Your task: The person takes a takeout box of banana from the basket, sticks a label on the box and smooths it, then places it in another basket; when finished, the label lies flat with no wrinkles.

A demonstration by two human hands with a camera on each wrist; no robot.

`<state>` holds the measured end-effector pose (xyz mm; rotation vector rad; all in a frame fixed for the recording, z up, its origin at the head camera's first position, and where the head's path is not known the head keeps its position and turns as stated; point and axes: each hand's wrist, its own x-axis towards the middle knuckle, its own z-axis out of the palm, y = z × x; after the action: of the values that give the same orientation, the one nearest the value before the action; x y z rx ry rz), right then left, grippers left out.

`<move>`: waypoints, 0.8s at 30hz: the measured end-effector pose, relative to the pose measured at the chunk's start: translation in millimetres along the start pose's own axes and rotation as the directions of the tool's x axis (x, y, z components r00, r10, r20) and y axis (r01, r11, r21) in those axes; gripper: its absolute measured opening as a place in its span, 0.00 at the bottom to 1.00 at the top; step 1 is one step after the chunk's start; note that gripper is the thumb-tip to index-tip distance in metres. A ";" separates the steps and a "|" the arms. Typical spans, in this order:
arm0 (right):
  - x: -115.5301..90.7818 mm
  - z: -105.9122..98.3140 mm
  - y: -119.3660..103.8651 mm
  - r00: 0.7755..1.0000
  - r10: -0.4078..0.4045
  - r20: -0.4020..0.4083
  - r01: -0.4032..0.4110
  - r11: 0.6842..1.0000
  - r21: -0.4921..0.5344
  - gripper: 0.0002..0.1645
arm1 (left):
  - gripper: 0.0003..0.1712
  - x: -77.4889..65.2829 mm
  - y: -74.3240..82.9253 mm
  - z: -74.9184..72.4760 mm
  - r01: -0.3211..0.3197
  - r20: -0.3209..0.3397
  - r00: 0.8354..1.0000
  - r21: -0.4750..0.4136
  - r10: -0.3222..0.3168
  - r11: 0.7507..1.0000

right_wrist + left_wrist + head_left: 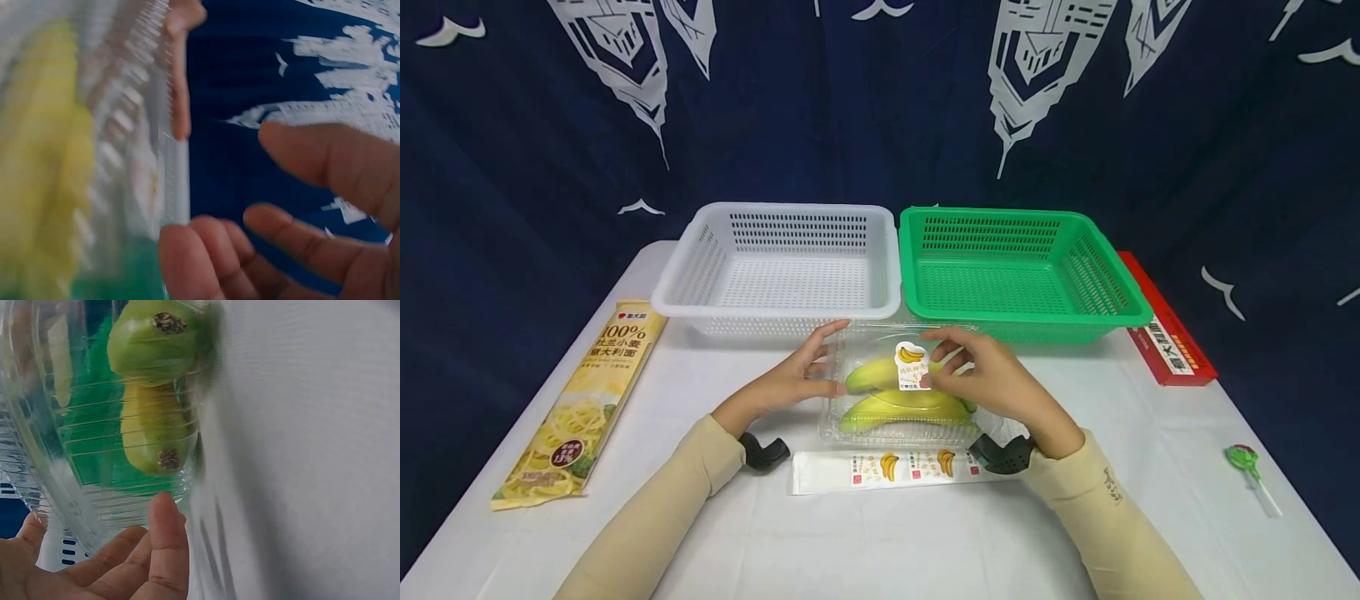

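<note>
A clear plastic clamshell box (880, 433) of yellow-green bananas (904, 409) lies on the table, with a white banana-printed sticker (912, 367) on its lid. At the box's left end is my left hand (790, 377), its thumb and fingers spread and loosely bent; the left wrist view has the fingers (167, 550) right by the ribbed plastic wall. My right hand (992, 375) hovers over the lid's right part, fingertips close to the sticker. In the right wrist view its thumb and fingers (190, 262) stand apart with nothing pinched between them.
A sheet of banana stickers (880, 473) lies in front of the box. Behind stand a white basket (775, 313) and a green basket (1022, 321). A pasta packet (583, 404) is at left; a red box (1172, 342) and a green lollipop (1243, 458) are at right.
</note>
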<state>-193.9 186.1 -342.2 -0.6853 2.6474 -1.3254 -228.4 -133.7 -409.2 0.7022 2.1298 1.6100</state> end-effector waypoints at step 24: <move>-55.2 -143.7 103.8 0.763 0.103 -0.639 0.331 0.786 0.522 0.18 | 0.56 -5.2 12.8 8.5 0.138 0.003 0.990 -0.100 -0.138 0.985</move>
<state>-221.7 369.7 -340.7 -0.3309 2.2903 -2.6982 -217.3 -127.4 -399.2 0.5090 2.0365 1.6311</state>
